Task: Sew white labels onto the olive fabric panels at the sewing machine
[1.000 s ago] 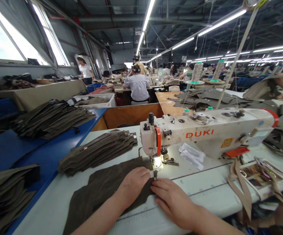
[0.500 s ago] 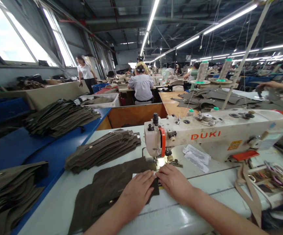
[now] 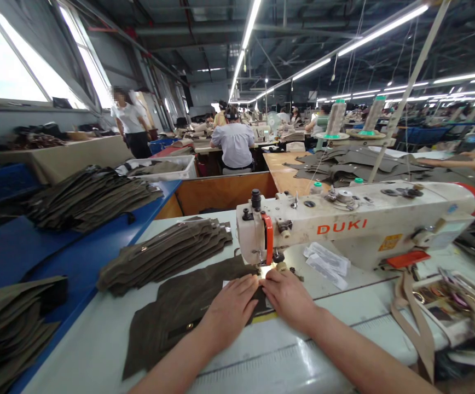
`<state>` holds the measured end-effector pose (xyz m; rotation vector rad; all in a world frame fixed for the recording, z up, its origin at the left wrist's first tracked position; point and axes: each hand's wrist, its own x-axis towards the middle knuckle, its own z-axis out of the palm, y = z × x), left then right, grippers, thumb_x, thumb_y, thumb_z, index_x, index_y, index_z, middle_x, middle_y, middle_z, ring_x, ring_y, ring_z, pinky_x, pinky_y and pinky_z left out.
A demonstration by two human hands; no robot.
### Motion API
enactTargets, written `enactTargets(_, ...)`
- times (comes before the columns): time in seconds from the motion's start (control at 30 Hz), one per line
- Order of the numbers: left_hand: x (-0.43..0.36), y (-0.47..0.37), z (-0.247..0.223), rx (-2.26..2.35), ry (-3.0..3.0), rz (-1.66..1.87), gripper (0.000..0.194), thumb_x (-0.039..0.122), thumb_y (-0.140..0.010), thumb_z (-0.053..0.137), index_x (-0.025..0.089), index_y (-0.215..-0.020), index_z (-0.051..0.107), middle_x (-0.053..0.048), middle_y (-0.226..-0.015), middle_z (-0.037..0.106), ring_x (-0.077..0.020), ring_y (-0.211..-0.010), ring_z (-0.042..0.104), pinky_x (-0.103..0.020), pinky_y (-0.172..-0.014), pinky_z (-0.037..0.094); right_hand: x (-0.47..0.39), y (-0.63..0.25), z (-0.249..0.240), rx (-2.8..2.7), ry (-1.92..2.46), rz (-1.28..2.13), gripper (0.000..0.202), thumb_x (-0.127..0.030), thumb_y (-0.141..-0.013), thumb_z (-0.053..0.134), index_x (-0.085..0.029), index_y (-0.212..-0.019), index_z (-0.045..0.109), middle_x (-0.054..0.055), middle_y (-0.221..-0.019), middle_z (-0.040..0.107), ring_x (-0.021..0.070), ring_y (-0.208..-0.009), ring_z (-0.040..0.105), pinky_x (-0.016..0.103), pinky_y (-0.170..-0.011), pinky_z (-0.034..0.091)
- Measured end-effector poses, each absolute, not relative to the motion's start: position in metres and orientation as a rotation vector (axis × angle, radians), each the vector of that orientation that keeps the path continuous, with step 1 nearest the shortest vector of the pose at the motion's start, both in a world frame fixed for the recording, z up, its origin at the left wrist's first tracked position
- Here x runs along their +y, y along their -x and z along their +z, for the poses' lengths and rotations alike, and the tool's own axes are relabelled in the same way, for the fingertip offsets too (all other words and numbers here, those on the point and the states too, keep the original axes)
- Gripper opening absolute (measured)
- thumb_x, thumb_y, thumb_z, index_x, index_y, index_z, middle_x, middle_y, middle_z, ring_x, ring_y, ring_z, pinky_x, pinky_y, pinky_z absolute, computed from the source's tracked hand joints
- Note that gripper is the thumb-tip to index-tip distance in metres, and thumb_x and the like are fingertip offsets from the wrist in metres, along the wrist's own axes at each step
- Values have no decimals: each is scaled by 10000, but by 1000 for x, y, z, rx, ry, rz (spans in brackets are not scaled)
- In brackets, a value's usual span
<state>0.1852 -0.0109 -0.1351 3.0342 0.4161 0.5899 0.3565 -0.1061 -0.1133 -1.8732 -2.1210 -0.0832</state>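
Cloth (image 3: 175, 303) is lying on the desk (image 3: 85, 342) between the left edge and the machine (image 3: 299, 224). Left grip (image 3: 230, 313) is flat on it, thumb apart; right grip (image 3: 290, 300) has fingers bunched just beside, can't tell if they're pinching anything.

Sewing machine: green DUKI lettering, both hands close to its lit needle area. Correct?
Lettering colour is wrong: the head view shows the sewing machine's DUKI lettering is orange-red. The left hand and right hand are close to its lit needle area.

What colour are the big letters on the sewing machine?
The letters are orange, clearest in the head view.
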Motion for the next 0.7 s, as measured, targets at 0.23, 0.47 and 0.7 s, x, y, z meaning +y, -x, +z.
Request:
enactTargets(0.23,-7,-187,-135,392,-2995,609,350,213,-947,455,179,-1286,532,-99,-1276,628,-219,-1189,573,-413,-1009,471,-105,-357,-116,-2091,1865,-98,173,-142,-947,493,-167,-948,665,60,-915,640,195,-896,570,318,-846,422)
enactTargets(0.47,-7,-187,-136,396,-2971,622,366,205,-938,464,198,-1300,521,-92,-1282,624,-219,-1195,570,-417,-1013,466,-105,-356,-116,-2098,1860,-126,173,-141,-945,495,-161,-966,665,65,-900,639,197,-877,567,320,-840,424)
enactTargets(0.7,-4,-188,-134,407,-2974,596,362,195,-934,468,180,-1291,525,-102,-1287,622,-219,-1204,564,-423,-1012,465,-105,-356,-118,-2098,1856,-146,155,-132,-937,510,-162,-955,661,62,-913,637,196,-868,562,317,-832,420)
